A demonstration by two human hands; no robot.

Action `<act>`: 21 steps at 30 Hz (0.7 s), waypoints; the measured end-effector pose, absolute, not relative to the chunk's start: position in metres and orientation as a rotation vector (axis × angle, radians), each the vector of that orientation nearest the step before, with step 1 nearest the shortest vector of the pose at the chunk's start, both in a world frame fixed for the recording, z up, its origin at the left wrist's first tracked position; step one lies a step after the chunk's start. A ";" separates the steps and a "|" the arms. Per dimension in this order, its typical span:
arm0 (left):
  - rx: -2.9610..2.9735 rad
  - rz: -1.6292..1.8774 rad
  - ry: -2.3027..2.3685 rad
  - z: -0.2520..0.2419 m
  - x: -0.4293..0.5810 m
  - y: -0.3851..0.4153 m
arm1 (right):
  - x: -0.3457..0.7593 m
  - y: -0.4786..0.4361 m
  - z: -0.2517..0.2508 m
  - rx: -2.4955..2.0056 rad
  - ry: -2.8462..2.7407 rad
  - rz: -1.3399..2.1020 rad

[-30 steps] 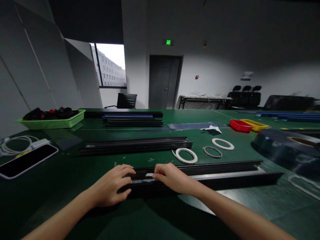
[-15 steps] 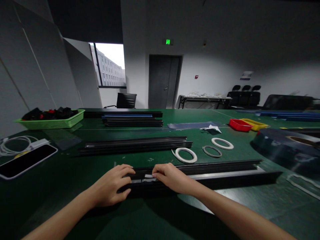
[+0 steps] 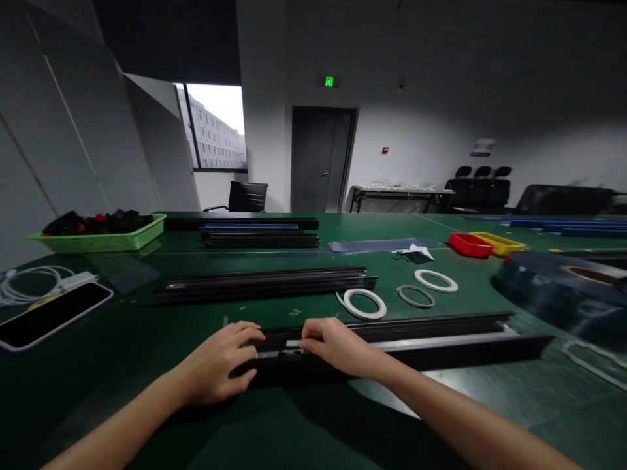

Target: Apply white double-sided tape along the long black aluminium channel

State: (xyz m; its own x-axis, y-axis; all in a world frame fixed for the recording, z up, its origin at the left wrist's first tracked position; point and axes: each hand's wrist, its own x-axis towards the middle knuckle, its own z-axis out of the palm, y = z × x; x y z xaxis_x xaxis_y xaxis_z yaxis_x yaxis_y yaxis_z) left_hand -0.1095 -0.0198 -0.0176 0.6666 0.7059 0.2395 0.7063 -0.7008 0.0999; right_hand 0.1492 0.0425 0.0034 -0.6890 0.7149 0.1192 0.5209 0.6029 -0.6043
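Observation:
A long black channel [image 3: 441, 352] lies across the table in front of me, a pale strip running along its inside. My left hand [image 3: 220, 362] grips its left end, thumb on the near wall and fingers over the far one. Over the channel, my right hand [image 3: 337, 346] is closed in a pinch on a short white strip [image 3: 292, 343], which looks like tape. The fingertips hide part of that strip. Just behind the channel lie a white tape roll [image 3: 365, 305], a thin grey roll [image 3: 416, 296] and another white roll [image 3: 435, 281].
More black profiles [image 3: 264, 284] lie behind on the green table [image 3: 147, 372]. At left are a phone [image 3: 53, 316], a white cable [image 3: 29, 284] and a full green basket [image 3: 98, 243]. Red [image 3: 470, 245] and yellow [image 3: 499, 245] trays and a large film roll [image 3: 558, 294] stand right.
My right hand has shifted very slightly to the right, still pinching the white strip. The left hand and the black channel stay in place.

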 end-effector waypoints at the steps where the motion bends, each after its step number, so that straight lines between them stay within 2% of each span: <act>1: -2.866 -0.411 -1.216 -0.017 -0.110 -0.020 | 0.149 0.042 0.004 -0.989 -2.488 0.773; 9: -2.852 -0.496 -1.248 -0.009 -0.105 -0.027 | 0.150 0.044 0.006 -0.948 -2.507 0.859; 21: -2.870 -0.430 -1.197 -0.019 -0.111 -0.020 | 0.152 0.043 0.004 -0.942 -2.437 1.015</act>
State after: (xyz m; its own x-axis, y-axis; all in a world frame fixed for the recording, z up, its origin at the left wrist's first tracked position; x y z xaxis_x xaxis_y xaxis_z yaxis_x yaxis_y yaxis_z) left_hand -0.1105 -0.0198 -0.0191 0.6717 0.6971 0.2509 0.6976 -0.7091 0.1025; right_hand 0.1518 0.0432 0.0038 -0.7238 0.6880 0.0526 0.4474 0.5260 -0.7233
